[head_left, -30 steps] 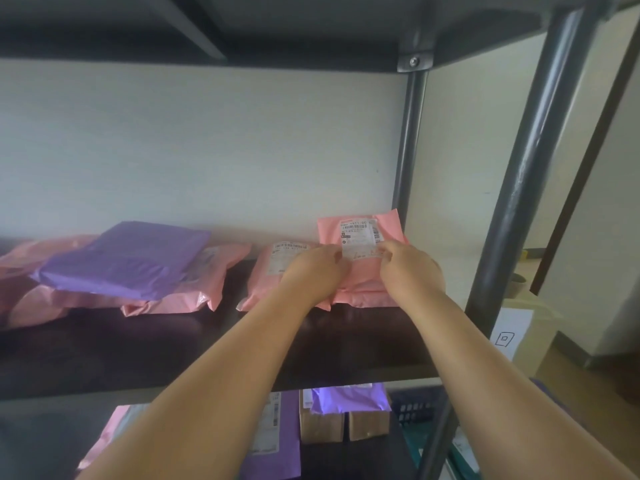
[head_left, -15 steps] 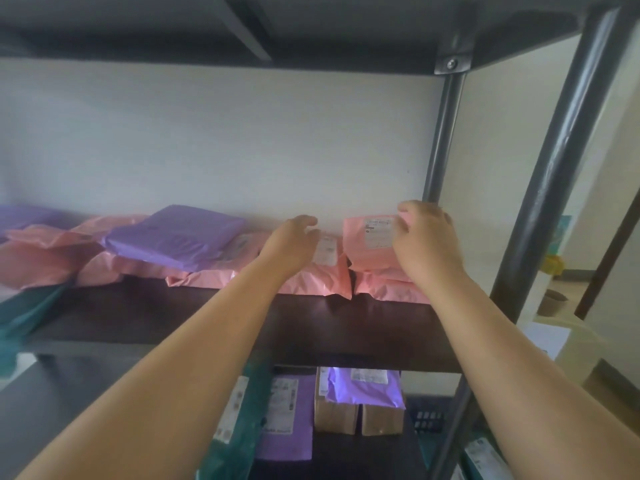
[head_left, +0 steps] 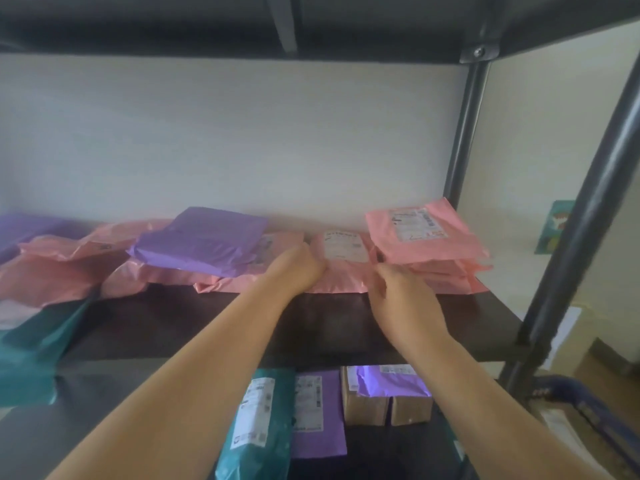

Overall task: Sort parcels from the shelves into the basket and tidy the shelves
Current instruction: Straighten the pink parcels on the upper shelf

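Flanking middle parcel [head_left: 343, 258]: purple mailer [head_left: 201, 242], pink stack [head_left: 429, 244]

Plain pale wall [head_left: 242, 133] in soft, even light.

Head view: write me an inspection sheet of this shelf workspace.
Surface: dark shelf board, parcels along its back.
Job's things: middle pink parcel, label up; pink stack right of it; purple parcel atop pink ones, left.
Clutter: teal parcel drooping over the left front edge.
Hands: left hand against the middle parcel's left edge, fingers hidden; right hand pinches its right edge.
Cables: nothing seen.
Surroundings: lower shelf with teal mailer, purple mailer, cardboard boxes; wall behind.
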### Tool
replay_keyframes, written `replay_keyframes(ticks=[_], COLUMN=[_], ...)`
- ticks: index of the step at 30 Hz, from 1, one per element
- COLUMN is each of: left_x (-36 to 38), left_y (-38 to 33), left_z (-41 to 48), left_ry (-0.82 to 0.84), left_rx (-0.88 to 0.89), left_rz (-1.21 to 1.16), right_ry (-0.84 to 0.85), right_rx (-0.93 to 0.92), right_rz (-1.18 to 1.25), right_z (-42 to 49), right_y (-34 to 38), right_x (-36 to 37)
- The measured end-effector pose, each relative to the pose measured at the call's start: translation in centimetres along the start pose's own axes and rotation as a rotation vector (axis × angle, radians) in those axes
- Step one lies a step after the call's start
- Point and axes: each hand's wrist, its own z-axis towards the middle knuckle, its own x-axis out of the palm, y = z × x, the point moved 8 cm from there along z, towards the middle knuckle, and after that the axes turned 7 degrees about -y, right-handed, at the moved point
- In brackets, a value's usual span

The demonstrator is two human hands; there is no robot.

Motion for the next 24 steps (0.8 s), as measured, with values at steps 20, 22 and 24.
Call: replay_keyframes(ticks=[20,22,24], left_x=[-5.1,-4.7,-3.6], left_y=[2.0,2.6,3.1], left_z=[-1.3,-1.7,-2.1], left_ry=[-0.378,-0.364,-0.312], left_rx=[-0.031,-0.047,-0.066], left_rz=[-0.83,-0.938,-1.025], right_ry=[0.077,0.139,0.174], right_rx=[0.369,0.432,0.425], right_rz=[0.709,0.857,0.917], right_z=[1.5,1.8,1.6], right_y=[1.6,1.7,2.0], right_x=[3.5,4.4,5.0])
